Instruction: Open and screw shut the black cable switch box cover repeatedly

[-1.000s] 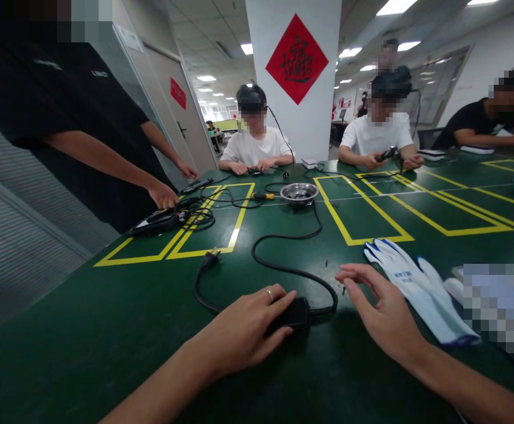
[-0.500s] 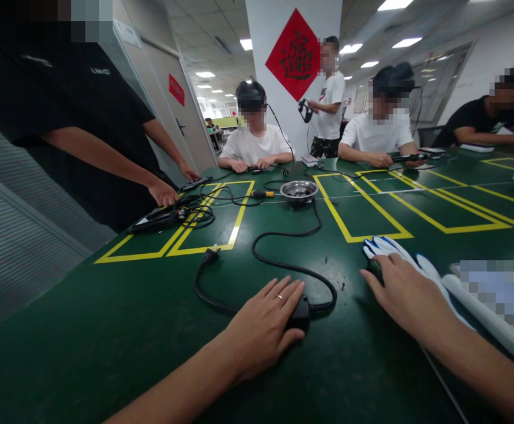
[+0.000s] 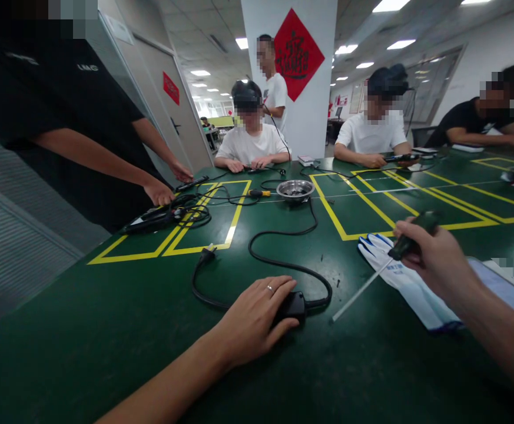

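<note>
My left hand (image 3: 259,318) grips a black power adapter (image 3: 292,307) lying on the green table, fingers over its far side and thumb along the near side. A black cord (image 3: 283,264) leaves the adapter on the right and curves away. On the left, another cord ends in a two-pin plug (image 3: 208,253). In my right hand (image 3: 431,250) is a screwdriver (image 3: 362,288), held by its dark green handle above the table. Its shaft slants down to the left, tip close to the adapter. Beneath it lies a white glove (image 3: 404,280) with blue edging. Small dark screws (image 3: 338,283) lie nearby.
Farther off stands a metal bowl (image 3: 295,189), beside a yellow-and-black screwdriver (image 3: 259,193). Yellow tape (image 3: 199,252) marks rectangles on the table. Tangled cables (image 3: 190,215) lie at left near a standing person's hands (image 3: 159,192). A tablet-like device (image 3: 504,288) lies at right.
My right hand has lifted the screwdriver off the glove area, and its shaft now points down left toward the adapter. My left hand stays on the adapter. A person behind has moved left.
</note>
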`<state>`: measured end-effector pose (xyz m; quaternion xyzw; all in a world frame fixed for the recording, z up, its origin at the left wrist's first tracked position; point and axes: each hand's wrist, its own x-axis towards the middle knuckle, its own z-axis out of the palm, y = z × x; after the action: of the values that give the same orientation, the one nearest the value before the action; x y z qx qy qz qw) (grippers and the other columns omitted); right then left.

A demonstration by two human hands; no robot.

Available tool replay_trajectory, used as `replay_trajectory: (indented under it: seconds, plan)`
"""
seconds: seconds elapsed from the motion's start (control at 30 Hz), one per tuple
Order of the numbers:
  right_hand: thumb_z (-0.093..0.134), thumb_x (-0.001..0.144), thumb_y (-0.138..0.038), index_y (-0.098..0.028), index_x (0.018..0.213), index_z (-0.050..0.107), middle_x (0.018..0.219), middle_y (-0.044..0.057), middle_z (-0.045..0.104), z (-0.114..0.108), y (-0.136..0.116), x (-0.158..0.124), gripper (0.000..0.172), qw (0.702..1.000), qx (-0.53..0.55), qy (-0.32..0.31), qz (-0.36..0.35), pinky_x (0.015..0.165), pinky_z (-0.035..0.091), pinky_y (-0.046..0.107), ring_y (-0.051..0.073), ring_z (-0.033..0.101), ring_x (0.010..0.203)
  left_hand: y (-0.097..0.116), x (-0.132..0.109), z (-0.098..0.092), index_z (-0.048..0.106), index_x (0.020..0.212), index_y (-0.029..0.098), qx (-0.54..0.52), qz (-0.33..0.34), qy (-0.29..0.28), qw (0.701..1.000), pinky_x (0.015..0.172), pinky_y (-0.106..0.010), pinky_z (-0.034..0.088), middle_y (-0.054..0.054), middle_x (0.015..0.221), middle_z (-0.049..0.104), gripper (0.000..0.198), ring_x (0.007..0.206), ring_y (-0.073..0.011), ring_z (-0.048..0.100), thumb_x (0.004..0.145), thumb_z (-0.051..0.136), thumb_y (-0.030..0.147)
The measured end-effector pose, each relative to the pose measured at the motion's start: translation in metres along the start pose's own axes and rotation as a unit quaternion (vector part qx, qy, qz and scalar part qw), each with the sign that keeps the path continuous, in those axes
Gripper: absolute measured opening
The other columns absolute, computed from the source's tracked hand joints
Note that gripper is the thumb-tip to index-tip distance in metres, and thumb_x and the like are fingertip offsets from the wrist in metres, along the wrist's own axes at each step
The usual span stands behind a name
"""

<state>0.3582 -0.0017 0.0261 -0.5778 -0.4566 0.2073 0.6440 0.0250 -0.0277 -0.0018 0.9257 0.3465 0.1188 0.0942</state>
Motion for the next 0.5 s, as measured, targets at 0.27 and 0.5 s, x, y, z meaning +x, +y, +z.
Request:
replay_trajectory:
  seconds: [0.27, 0.5]
  plan:
    - [0.068, 0.074, -0.038, -0.018, 0.08, 0.053, 0.066, 0.001, 0.062, 0.005, 0.0, -0.01, 0.026, 0.985, 0.028, 0.156, -0.066, 0.039, 0.045, 0.025, 0.013, 0.056, 0.046, -0.002, 0.001, 0.002, 0.042, 0.133, 0.024, -0.027, 0.019, -0.04, 0.999, 0.097, -0.043, 0.045, -0.009, 0.135, 0.048, 0.039, 0.116, -0.0259, 0.052, 0.095, 0.049, 0.028]
    - [0.068, 0.075, -0.037, -0.014, 0.082, 0.058, 0.067, 0.004, 0.066, 0.016, -0.007, -0.029, 0.027, 0.989, -0.037, 0.111, -0.093, 0.044, 0.054, 0.028, 0.016, 0.063, 0.049, -0.003, 0.001, 0.003, 0.042, 0.133, 0.026, -0.039, 0.015, -0.045, 0.998, 0.099, -0.043, 0.044, -0.006, 0.137, 0.046, 0.039, 0.117, -0.0248, 0.05, 0.095, 0.051, 0.027]
